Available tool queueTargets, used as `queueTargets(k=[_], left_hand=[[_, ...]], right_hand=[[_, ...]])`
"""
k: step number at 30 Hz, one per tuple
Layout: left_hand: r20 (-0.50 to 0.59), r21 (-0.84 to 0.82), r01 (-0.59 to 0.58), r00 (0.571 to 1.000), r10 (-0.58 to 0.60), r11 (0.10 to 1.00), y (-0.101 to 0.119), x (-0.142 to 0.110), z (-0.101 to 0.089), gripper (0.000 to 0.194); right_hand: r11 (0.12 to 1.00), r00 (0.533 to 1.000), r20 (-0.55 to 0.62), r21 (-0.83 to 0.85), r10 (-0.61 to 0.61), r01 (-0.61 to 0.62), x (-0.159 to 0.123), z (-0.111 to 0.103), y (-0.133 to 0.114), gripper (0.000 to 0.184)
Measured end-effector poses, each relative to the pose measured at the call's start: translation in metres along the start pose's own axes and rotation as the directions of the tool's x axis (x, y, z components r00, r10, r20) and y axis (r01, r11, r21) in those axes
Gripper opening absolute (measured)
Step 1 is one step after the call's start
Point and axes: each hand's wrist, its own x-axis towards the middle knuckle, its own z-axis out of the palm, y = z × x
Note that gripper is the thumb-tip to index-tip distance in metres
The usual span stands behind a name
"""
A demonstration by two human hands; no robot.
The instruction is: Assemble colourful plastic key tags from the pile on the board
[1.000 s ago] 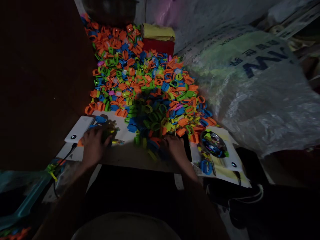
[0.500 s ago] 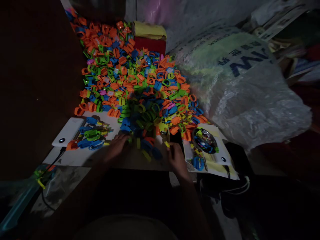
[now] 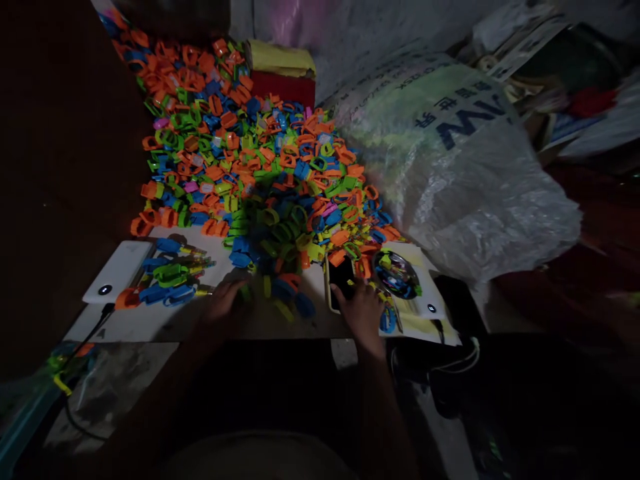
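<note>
My left hand (image 3: 225, 299) is at the near side of the board, its fingers closed on a small green plastic piece (image 3: 245, 291), dim in the shadow. My right hand (image 3: 361, 312) lies over the right edge of a dark-screened phone (image 3: 341, 275), thumb apart from the fingers. By its fingertips is a small yellow piece (image 3: 351, 283). Between my hands lie a few loose pieces, among them a blue band (image 3: 304, 305) and a yellow strip (image 3: 283, 310). Beyond them rises a big heap of orange, green and blue plastic watch-like bands (image 3: 240, 160).
At left, blue and green bands (image 3: 173, 274) with yellow tips lie beside a white power bank (image 3: 119, 270). On the right, a round metal dish (image 3: 399, 273) holds small colourful parts, next to another white power bank (image 3: 431, 293). A large clear plastic bag (image 3: 480, 200) bulges behind.
My right hand has moved right and its fingers have spread, uncovering more of the phone. My left hand stays about where it was. The whole view has shifted slightly.
</note>
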Motion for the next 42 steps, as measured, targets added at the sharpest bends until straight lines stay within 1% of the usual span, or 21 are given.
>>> queueTargets(k=[3, 5, 9, 11, 13, 15, 16, 18, 20, 22, 24, 27, 33, 36, 39, 42], left_hand=[[-0.029, -0.036, -0.003, 1.0, 0.002, 0.999, 0.005, -0.008, -0.003, 0.044], [-0.055, -0.094, 0.002, 0.998, -0.007, 0.996, 0.011, -0.012, -0.005, 0.045], [-0.085, -0.268, 0.062, 0.992, -0.088, 0.961, 0.031, -0.02, -0.011, 0.045], [-0.057, -0.374, 0.097, 0.99, -0.127, 0.922, 0.043, -0.023, -0.013, 0.045], [0.025, -0.509, 0.168, 0.983, -0.181, 0.844, 0.053, -0.027, -0.014, 0.043], [0.126, -0.646, 0.262, 0.963, -0.237, 0.717, 0.06, -0.03, -0.014, 0.042], [0.156, -0.705, 0.296, 0.951, -0.265, 0.645, 0.062, -0.032, -0.013, 0.041], [0.187, -0.791, 0.324, 0.936, -0.299, 0.519, 0.063, -0.034, -0.012, 0.044], [0.215, -0.83, 0.337, 0.928, -0.303, 0.444, 0.061, -0.035, -0.012, 0.047], [0.27, -0.831, 0.375, 0.918, -0.291, 0.41, 0.057, -0.036, -0.013, 0.046], [0.313, -0.809, 0.414, 0.904, -0.29, 0.417, 0.054, -0.037, -0.014, 0.045], [0.329, -0.779, 0.439, 0.894, -0.305, 0.447, 0.055, -0.039, -0.016, 0.045], [0.257, -0.767, 0.416, 0.897, -0.36, 0.489, 0.068, -0.043, -0.014, 0.054], [0.26, -0.74, 0.43, 0.892, -0.369, 0.517, 0.069, -0.044, -0.012, 0.063], [0.254, -0.712, 0.426, 0.898, -0.36, 0.558, 0.069, -0.044, -0.012, 0.062], [0.259, -0.694, 0.416, 0.906, -0.336, 0.587, 0.07, -0.044, -0.013, 0.056]], right_hand=[[0.997, 0.996, 0.059, 0.043, 0.062, -0.064, 0.007, -0.002, -0.002, 0.071], [0.991, 0.989, 0.112, 0.085, 0.091, -0.101, 0.015, -0.004, -0.001, 0.072], [0.987, 0.975, 0.183, 0.079, 0.125, -0.142, 0.027, -0.005, 0.0, 0.072], [0.989, 0.978, 0.174, 0.062, 0.118, -0.131, 0.026, -0.004, 0.0, 0.072], [0.991, 0.987, 0.124, 0.073, 0.103, -0.112, 0.021, -0.002, -0.001, 0.072], [0.988, 0.994, 0.047, 0.119, 0.094, -0.099, 0.014, 0.002, 0.0, 0.072], [0.985, 0.996, 0.01, 0.148, 0.092, -0.093, 0.011, 0.004, 0.002, 0.069], [0.975, 0.996, -0.035, 0.209, 0.087, -0.078, 0.008, 0.01, 0.006, 0.062], [0.961, 0.996, -0.038, 0.271, 0.077, -0.064, 0.01, 0.015, 0.012, 0.055], [0.936, 0.998, -0.019, 0.348, 0.067, -0.056, 0.014, 0.021, 0.018, 0.051], [0.908, 0.998, -0.005, 0.416, 0.066, -0.058, 0.018, 0.026, 0.024, 0.05], [0.888, 0.997, 0.0, 0.453, 0.081, -0.072, 0.023, 0.032, 0.031, 0.049], [0.874, 0.993, 0.013, 0.473, 0.12, -0.112, 0.028, 0.042, 0.036, 0.051], [0.866, 0.989, 0.028, 0.48, 0.142, -0.138, 0.031, 0.046, 0.038, 0.053], [0.856, 0.989, 0.038, 0.497, 0.144, -0.143, 0.033, 0.044, 0.039, 0.054], [0.843, 0.993, 0.021, 0.526, 0.117, -0.11, 0.032, 0.032, 0.034, 0.055]])
